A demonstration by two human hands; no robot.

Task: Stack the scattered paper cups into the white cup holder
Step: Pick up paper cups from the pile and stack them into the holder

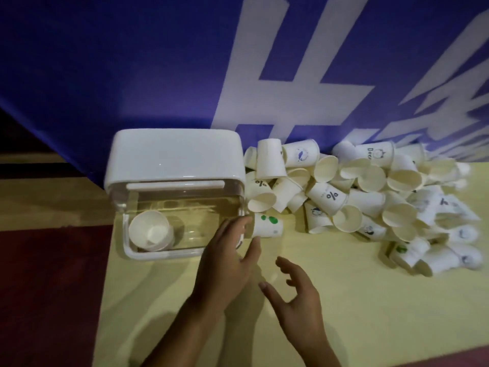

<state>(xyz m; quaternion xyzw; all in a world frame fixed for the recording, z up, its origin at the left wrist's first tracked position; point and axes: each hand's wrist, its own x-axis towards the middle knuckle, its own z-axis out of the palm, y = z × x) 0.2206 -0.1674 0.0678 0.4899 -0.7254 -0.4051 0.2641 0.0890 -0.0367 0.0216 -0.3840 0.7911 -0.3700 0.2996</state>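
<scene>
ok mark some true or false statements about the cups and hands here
1. The white cup holder already has a cup inside. True.
2. The right hand holds a cup. False: it holds nothing, with its fingers spread above the yellow table.
3. The pile of loose cups lies to the left of the holder. False: it lies to the right of it.
4. The left hand is at a green-dotted cup lying on its side beside the holder. True, though whether it grips the cup yet cannot be told.
5. All the loose cups stand upright. False: most lie tipped over in a heap.
</scene>
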